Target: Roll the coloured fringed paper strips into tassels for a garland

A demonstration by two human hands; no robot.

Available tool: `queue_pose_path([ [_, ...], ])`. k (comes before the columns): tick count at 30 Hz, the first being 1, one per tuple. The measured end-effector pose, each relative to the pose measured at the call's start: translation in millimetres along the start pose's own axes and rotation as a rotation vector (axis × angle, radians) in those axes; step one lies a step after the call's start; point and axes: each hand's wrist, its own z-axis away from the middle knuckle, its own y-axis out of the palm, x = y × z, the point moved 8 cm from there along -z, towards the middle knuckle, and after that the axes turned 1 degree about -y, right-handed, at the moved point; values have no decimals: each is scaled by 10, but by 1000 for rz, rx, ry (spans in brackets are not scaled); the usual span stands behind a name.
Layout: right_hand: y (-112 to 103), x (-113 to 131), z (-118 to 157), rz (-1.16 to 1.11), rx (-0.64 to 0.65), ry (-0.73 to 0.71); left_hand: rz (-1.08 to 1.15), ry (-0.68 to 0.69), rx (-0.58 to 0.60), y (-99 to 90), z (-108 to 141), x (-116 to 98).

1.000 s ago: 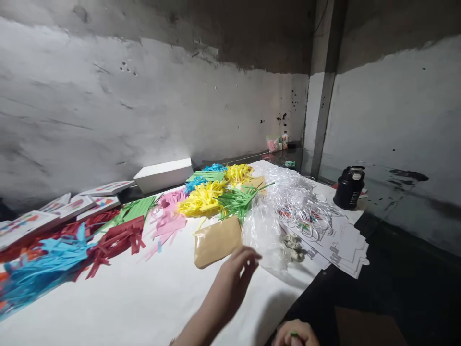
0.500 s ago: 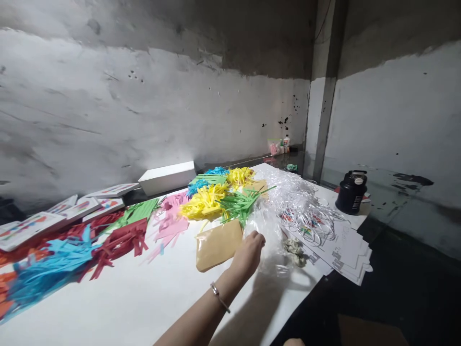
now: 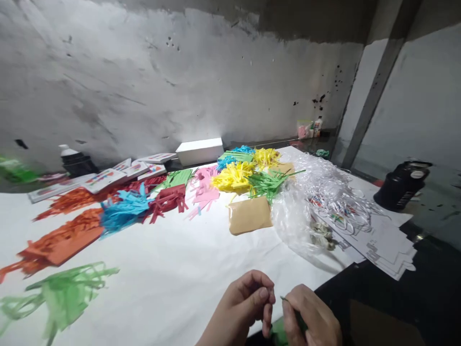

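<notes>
My left hand [image 3: 248, 302] is close to the table's front edge, its fingers curled and thumb pressed to the fingertips. Whatever it pinches, if anything, is too small to make out. Just right of it, my right hand [image 3: 313, 317] is closed on a green paper piece [image 3: 279, 331], partly hidden below the fingers; a thin green tip sticks out at the fingertips. Ahead of both hands lie a brown paper packet [image 3: 250, 216] and a clear plastic bag [image 3: 291, 221]. Green fringed paper [image 3: 270, 183] rests behind the packet.
Fringed paper bundles in orange [image 3: 68, 235], blue [image 3: 126, 209], dark red [image 3: 168, 199], pink [image 3: 206, 185] and yellow [image 3: 234, 177] cover the white sheet [image 3: 173, 274]. Light green fringe [image 3: 66, 293] lies front left. White cords [image 3: 331, 187], printed sheets [image 3: 382, 245] and a black bottle [image 3: 401, 185] stand right.
My left hand has drawn back from the plastic bag towards me. My right hand has come into view with the green paper. The camera has turned left and down.
</notes>
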Motion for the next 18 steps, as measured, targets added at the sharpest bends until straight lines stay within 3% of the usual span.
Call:
queue_pose_path([
  [5, 372, 302, 4, -75, 196, -169, -63, 105, -70, -271, 311, -90],
  [10, 614, 377, 109, -121, 371, -138, -230, 263, -167, -490, 555, -259],
  [13, 715, 430, 154, -206, 524, -125, -284, 247, -170, -573, 652, -228],
  [18, 755, 498, 138, -248, 560, -85, -237, 140, -131, -645, 743, -113],
])
